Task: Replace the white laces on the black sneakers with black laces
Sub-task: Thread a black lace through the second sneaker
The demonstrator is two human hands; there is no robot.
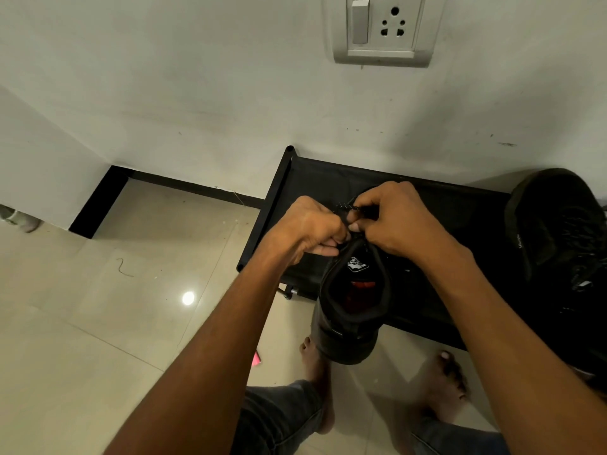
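Observation:
A black sneaker rests on the front edge of a low black rack, heel toward me, with a white logo on its tongue. Both hands work at the top of its lacing. My left hand has its fingers curled and pinches a black lace at the tongue's left side. My right hand pinches the same lace from the right, thumb and fingers closed on it. The eyelets are hidden under the hands. A second black sneaker lies on the rack at the far right.
The rack stands against a white wall with a switch and socket plate. Beige floor tiles spread to the left. My bare feet stand below the rack. A small pink object lies on the floor by the left foot.

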